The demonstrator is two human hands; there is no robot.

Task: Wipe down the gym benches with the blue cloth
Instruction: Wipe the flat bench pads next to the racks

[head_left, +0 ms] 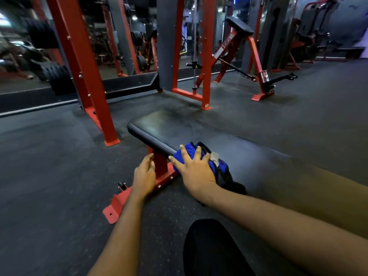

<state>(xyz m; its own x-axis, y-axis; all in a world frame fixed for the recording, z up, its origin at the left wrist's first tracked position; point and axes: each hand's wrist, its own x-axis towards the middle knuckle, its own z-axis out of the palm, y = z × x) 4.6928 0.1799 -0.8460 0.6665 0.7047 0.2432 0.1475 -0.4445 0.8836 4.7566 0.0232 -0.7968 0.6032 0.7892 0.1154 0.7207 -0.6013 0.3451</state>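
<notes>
Two hands: right hand (196, 172) splayed flat, pressing blue cloth (189, 150) into bench (159, 126) for scrubbing; left hand (144, 174) loose, empty, likely balancing.

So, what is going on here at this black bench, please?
A person is wiping a flat gym bench. The right hand presses a blue cloth with spread fingers onto the near edge of the black bench pad. The left hand is lower, beside the bench's red support post, fingers relaxed; I cannot tell whether it touches the post. A red rack stands behind the bench.
</notes>
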